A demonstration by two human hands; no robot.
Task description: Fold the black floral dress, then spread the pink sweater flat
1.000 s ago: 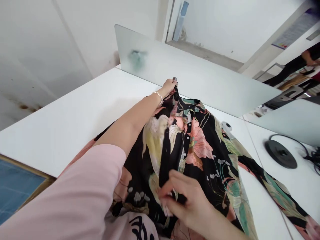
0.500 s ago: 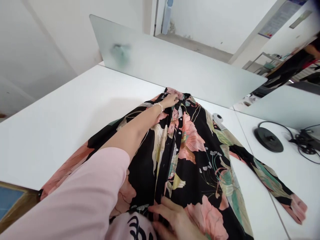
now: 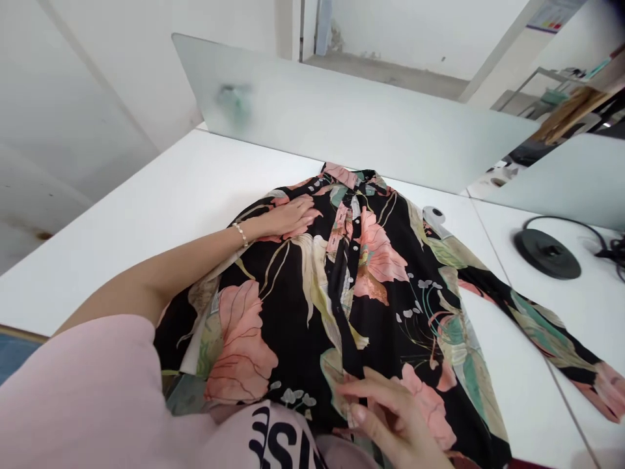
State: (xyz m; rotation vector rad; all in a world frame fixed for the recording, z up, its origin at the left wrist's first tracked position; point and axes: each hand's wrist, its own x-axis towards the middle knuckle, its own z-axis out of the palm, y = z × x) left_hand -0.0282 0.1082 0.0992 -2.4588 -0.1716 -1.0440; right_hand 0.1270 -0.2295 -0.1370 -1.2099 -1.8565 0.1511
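Left hand (image 3: 295,216) moved off the collar (image 3: 342,174), now lower on the shirt's chest; left forearm swung outward, and the sleeve on that side no longer trails out to the desk's near edge. Right hand (image 3: 390,417) still at the lower front, close to the body.

Floral button-front shirt (image 3: 297,306), black with pink, cream and green print, lies front up on white desk (image 3: 161,195), collar end toward frosted glass partition (image 3: 342,117). Far sleeve (image 3: 527,319) runs out to the right, across the desk seam. Placket (image 3: 339,280) runs down the middle, small pale buttons along it.

Left hand: palm down, open, fingers extended and close together, flat on the chest panel, nothing gripped. 1 beaded bracelet (image 3: 240,234) on that wrist. Right hand: partly open, fingers loosely curled, thumb and index at the lower placket; cannot tell if fabric is pinched.

White roll (image 3: 433,213) with dark center sits just beside the shirt's right shoulder area. Round black appliance base (image 3: 547,253) with black cable (image 3: 561,220) farther right, apart from the shirt. Pink top (image 3: 97,391) with dark lettering on the person, near the hem.
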